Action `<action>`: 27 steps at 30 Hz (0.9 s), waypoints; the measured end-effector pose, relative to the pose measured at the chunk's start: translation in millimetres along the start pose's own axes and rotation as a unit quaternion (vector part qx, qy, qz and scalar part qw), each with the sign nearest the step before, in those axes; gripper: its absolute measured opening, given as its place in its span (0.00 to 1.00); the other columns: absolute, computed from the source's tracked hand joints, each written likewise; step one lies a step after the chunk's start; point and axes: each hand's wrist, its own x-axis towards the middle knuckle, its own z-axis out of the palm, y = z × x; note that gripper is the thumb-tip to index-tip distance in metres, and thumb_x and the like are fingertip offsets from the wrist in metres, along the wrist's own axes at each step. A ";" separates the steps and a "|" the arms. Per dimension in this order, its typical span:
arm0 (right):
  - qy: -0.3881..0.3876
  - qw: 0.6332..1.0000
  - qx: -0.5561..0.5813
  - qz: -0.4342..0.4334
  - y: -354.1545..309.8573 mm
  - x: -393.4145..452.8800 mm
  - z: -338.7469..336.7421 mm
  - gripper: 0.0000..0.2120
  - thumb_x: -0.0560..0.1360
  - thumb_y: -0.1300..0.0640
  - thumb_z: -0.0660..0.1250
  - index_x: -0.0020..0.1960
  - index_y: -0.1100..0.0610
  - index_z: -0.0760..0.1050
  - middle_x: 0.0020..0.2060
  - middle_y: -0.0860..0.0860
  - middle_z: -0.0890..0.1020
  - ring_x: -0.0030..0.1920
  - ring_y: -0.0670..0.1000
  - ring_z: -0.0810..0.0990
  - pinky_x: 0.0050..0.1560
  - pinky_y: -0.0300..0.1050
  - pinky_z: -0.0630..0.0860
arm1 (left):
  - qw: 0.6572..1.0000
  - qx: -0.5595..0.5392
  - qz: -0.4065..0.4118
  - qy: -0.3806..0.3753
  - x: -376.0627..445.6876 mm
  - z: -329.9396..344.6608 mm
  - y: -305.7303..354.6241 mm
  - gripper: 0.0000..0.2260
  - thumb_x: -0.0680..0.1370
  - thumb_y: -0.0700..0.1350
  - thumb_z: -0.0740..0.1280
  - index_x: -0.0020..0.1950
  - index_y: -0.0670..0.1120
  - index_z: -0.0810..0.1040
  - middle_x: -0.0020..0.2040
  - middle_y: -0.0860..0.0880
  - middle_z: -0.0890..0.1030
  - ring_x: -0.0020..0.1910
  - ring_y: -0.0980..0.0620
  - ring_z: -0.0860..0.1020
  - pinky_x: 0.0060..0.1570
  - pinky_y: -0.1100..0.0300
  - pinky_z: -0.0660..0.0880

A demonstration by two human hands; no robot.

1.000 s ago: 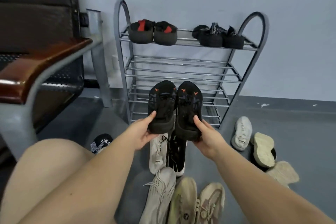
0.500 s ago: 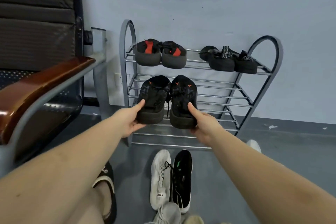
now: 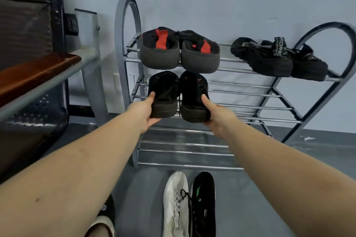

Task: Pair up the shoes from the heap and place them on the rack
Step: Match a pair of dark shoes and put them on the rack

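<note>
Holding: a matched pair of black mesh trainers with small orange marks, the left black trainer [image 3: 163, 94] gripped at the heel by the left hand [image 3: 143, 114], the right black trainer [image 3: 194, 96] gripped at the heel by the right hand [image 3: 216, 116].
Grip: both clenched on a heel, thumb laid along the outer side, remaining digits hidden beneath the sole.
Reason for hold: the heels are judged to be taken so that the toes are led in first and both shoes are kept level and side by side.
Location: toes over the bars of the second tier of the grey tubular metal shoe rack [image 3: 250, 94], left end; whether the soles are resting on the bars cannot be told.
Overhead limit: the dark slip-ons with red tongues [image 3: 179, 52] on the top tier, just above.
Side limit: the rack's arched left frame, near the left trainer.
Open room: bare bars to the right on this tier; lower tiers unfilled.
Top tier, right: a black strapped pair [image 3: 279, 59].
Floor: one white lace-up trainer [image 3: 175, 204] and one black trainer with green marks [image 3: 202, 204], unpaired.
</note>
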 end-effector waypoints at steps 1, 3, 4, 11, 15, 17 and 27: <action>0.001 1.000 -0.004 -0.001 0.3 5.7 3.3 0.20 0.72 0.55 0.72 0.57 0.68 0.75 0.53 0.60 0.82 0.49 0.57 0.83 0.51 0.51 0.80 | 1.000 -0.008 0.001 0.006 6.7 1.4 -0.6 0.16 0.76 0.52 0.66 0.58 0.43 0.72 0.60 0.43 0.79 0.47 0.46 0.79 0.41 0.54 0.77; 0.005 1.000 -0.013 -0.006 1.3 15.3 8.9 0.16 0.72 0.55 0.72 0.51 0.67 0.77 0.51 0.60 0.82 0.46 0.57 0.83 0.53 0.52 0.79 | 1.000 -0.014 0.007 0.018 18.7 2.4 -2.9 0.17 0.76 0.52 0.67 0.59 0.42 0.73 0.59 0.43 0.79 0.48 0.46 0.79 0.40 0.55 0.77; 0.011 1.000 -0.013 -0.008 2.1 20.2 11.3 0.17 0.72 0.56 0.73 0.52 0.68 0.77 0.51 0.60 0.82 0.46 0.57 0.83 0.51 0.52 0.80 | 1.000 -0.010 0.010 0.023 23.3 2.7 -3.6 0.18 0.76 0.52 0.67 0.60 0.41 0.73 0.59 0.43 0.79 0.48 0.46 0.79 0.39 0.56 0.77; 0.048 0.998 -0.042 0.000 15.2 35.3 13.8 0.18 0.71 0.52 0.73 0.53 0.63 0.76 0.53 0.59 0.82 0.49 0.57 0.83 0.50 0.53 0.80 | 0.997 0.050 -0.026 0.053 38.5 5.2 -2.3 0.23 0.76 0.54 0.67 0.63 0.40 0.72 0.59 0.43 0.79 0.48 0.47 0.79 0.38 0.56 0.76; 0.063 0.988 -0.142 0.001 11.4 31.9 15.3 0.13 0.72 0.46 0.71 0.41 0.54 0.75 0.46 0.55 0.82 0.46 0.55 0.82 0.49 0.51 0.81 | 0.994 0.081 -0.010 0.076 38.4 3.4 -4.6 0.24 0.74 0.55 0.68 0.62 0.40 0.72 0.56 0.42 0.80 0.46 0.46 0.80 0.34 0.56 0.78; 0.070 0.968 -0.239 -0.009 9.7 26.2 16.1 0.15 0.73 0.42 0.68 0.39 0.53 0.74 0.40 0.52 0.81 0.40 0.52 0.80 0.47 0.48 0.80 | 0.991 0.101 0.001 0.086 37.9 2.2 -6.4 0.25 0.74 0.56 0.68 0.63 0.40 0.72 0.57 0.41 0.80 0.49 0.44 0.81 0.35 0.56 0.79; -0.021 0.872 -0.479 -0.099 6.6 -24.4 4.0 0.30 0.78 0.40 0.58 0.74 0.55 0.61 0.70 0.54 0.69 0.65 0.56 0.71 0.67 0.48 0.67 | 0.840 0.487 0.158 0.180 -2.1 7.4 -32.5 0.35 0.77 0.67 0.48 0.77 0.46 0.54 0.74 0.41 0.58 0.72 0.40 0.60 0.69 0.47 0.60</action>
